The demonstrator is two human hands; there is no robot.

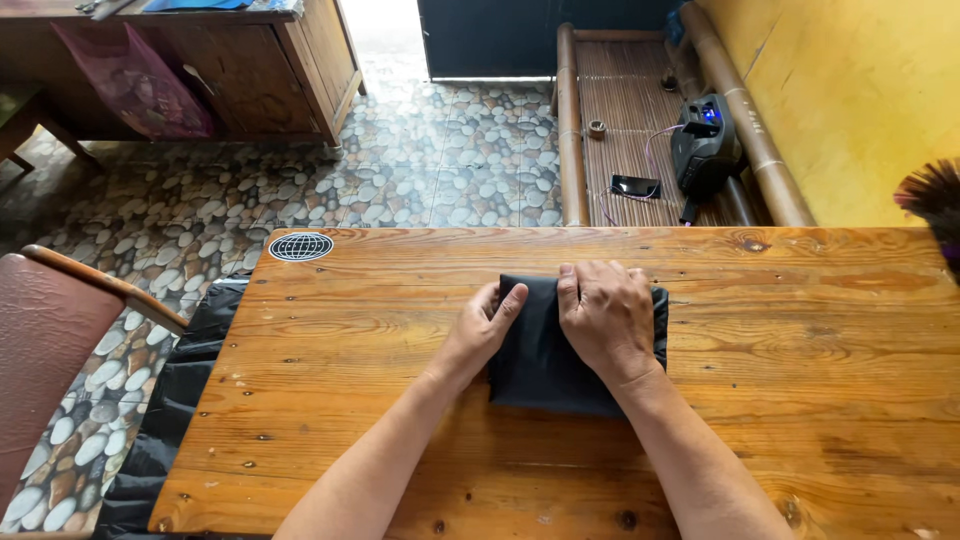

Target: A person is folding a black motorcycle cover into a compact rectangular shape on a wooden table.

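Observation:
A folded black cloth (540, 365) lies in a compact rectangle on the wooden table (800, 330), a little above its middle. My right hand (605, 315) rests flat on top of the cloth, fingers pointing away from me and pressing it down. My left hand (485, 325) sits against the cloth's left edge, with the thumb and fingers touching the fold. Part of the cloth is hidden under my right palm.
A round sticker (300, 246) marks the table's far left corner. A black plastic bag (170, 400) hangs by the left edge beside a brown chair (50, 340). Beyond the table a bamboo bench (640, 130) holds a black speaker (705, 145) and a phone (635, 186).

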